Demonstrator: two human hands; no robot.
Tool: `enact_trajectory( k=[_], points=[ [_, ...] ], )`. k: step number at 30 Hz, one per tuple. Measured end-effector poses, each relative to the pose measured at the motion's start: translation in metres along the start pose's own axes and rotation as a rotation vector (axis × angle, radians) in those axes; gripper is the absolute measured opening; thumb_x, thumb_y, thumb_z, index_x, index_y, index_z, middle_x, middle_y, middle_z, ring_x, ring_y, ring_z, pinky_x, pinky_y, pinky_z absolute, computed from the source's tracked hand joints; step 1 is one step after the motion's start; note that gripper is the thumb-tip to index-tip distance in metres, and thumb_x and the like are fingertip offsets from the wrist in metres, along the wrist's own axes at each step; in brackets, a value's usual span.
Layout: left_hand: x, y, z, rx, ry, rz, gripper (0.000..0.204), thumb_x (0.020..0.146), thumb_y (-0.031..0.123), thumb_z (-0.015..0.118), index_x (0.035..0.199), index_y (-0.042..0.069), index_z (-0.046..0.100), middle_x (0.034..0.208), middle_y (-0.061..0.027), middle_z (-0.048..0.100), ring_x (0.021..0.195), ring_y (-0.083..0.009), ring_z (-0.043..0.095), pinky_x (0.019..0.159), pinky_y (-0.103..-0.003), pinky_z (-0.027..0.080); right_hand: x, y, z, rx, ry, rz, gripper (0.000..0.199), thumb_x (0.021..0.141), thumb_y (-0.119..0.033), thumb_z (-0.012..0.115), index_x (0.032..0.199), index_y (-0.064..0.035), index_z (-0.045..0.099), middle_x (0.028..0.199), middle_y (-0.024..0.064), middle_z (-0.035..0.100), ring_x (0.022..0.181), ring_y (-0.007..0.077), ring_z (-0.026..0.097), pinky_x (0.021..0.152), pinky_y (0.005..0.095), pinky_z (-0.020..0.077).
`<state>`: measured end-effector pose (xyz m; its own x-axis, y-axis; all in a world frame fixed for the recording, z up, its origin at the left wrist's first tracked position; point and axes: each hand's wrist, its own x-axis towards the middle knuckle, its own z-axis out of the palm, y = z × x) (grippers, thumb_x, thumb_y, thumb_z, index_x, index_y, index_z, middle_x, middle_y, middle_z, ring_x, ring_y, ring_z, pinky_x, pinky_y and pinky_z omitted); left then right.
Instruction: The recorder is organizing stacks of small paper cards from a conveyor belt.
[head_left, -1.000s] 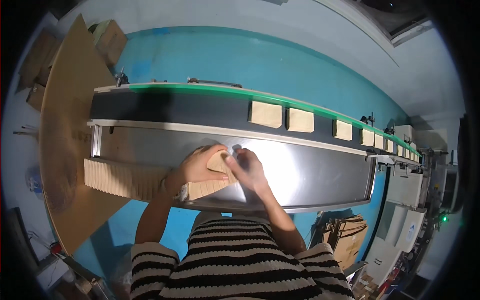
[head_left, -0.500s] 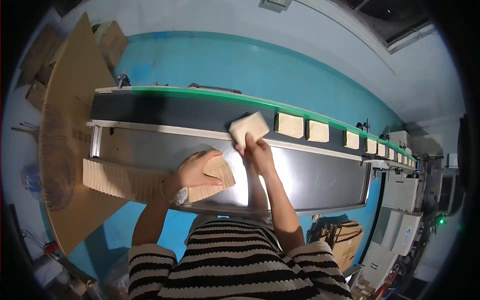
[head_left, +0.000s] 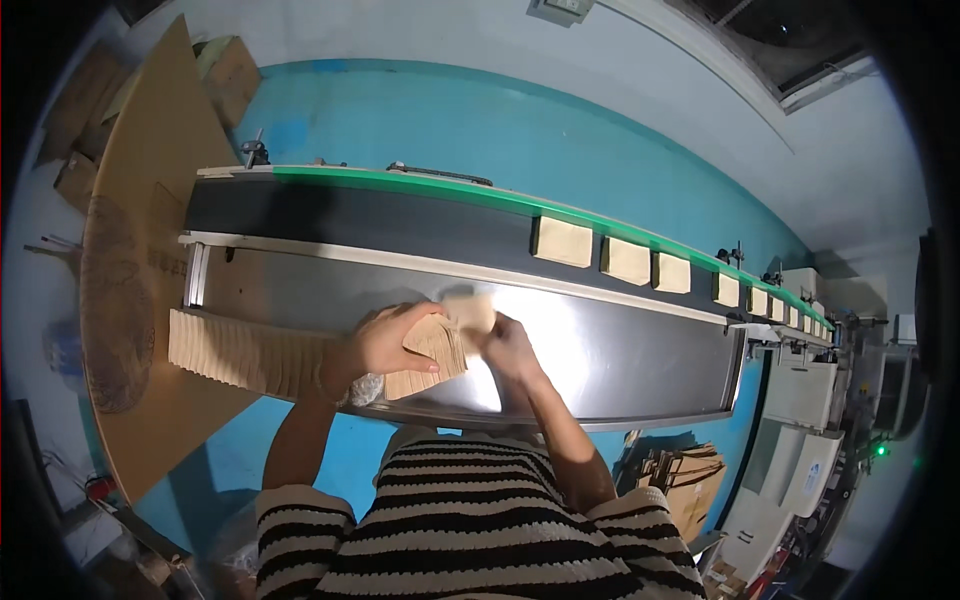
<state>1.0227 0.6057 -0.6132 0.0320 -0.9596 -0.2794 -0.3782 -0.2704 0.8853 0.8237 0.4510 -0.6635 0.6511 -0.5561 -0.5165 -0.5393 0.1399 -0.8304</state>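
Observation:
My left hand (head_left: 385, 340) grips the end of a long row of flat brown paper bags (head_left: 245, 350) lying on the steel table (head_left: 620, 350). My right hand (head_left: 508, 345) is just to its right, pinching a single brown bag (head_left: 470, 312) off the end of the row. Behind the table runs a dark conveyor belt (head_left: 380, 220) with a green far edge. Several brown bags (head_left: 563, 241) ride on it in a line toward the right.
A large cardboard sheet (head_left: 130, 250) leans at the left. Cardboard boxes (head_left: 232, 68) stand at the back left. White machine housings (head_left: 800, 400) stand at the right, and folded cardboard (head_left: 685, 475) lies on the blue floor below the table.
My right hand put a bag on the belt half a second ago, came back to the row and now pinches another bag. The bags on the belt moved right.

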Motion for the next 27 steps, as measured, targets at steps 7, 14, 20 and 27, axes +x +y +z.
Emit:
enact_trajectory(
  k=[7, 14, 20, 27],
  points=[
    [-0.007, -0.024, -0.010, -0.035, -0.013, -0.019, 0.076, 0.075, 0.032, 0.084, 0.138, 0.012, 0.047, 0.130, -0.0160, 0.059, 0.121, -0.0353, 0.057, 0.101, -0.040, 0.046, 0.016, -0.023, 0.041, -0.041, 0.065, -0.133, 0.057, 0.094, -0.050, 0.065, 0.118, 0.0015, 0.059, 0.086, 0.0076, 0.064, 0.075, 0.0145, 0.060, 0.073, 0.0287, 0.0500],
    [-0.025, -0.031, -0.024, 0.032, 0.028, 0.035, 0.079, 0.074, 0.031, 0.084, 0.141, 0.012, 0.045, 0.131, -0.0182, 0.059, 0.119, -0.0361, 0.059, 0.100, -0.040, 0.047, -0.013, -0.033, 0.060, 0.263, -0.045, 0.200, 0.047, 0.094, -0.038, 0.070, 0.116, 0.0033, 0.063, 0.093, 0.0100, 0.068, 0.084, 0.0140, 0.061, 0.074, 0.0276, 0.0498],
    [-0.027, -0.053, -0.027, 0.004, 0.040, 0.034, 0.078, 0.071, 0.039, 0.085, 0.136, 0.012, 0.049, 0.124, -0.0184, 0.062, 0.114, -0.0388, 0.060, 0.097, -0.043, 0.048, 0.038, -0.008, 0.047, 0.079, -0.003, 0.093, 0.040, 0.096, -0.025, 0.067, 0.122, 0.0039, 0.060, 0.099, 0.0128, 0.069, 0.082, 0.0148, 0.065, 0.074, 0.0273, 0.0519],
    [-0.040, -0.062, -0.039, -0.001, 0.046, 0.028, 0.075, 0.075, 0.031, 0.084, 0.137, 0.011, 0.048, 0.125, -0.0184, 0.062, 0.114, -0.0372, 0.061, 0.095, -0.041, 0.049, -0.004, -0.070, 0.103, -0.216, -0.045, -0.016, 0.051, 0.095, -0.047, 0.065, 0.115, -0.0005, 0.062, 0.101, 0.0112, 0.067, 0.092, 0.0174, 0.062, 0.083, 0.0294, 0.0494]
  ],
)
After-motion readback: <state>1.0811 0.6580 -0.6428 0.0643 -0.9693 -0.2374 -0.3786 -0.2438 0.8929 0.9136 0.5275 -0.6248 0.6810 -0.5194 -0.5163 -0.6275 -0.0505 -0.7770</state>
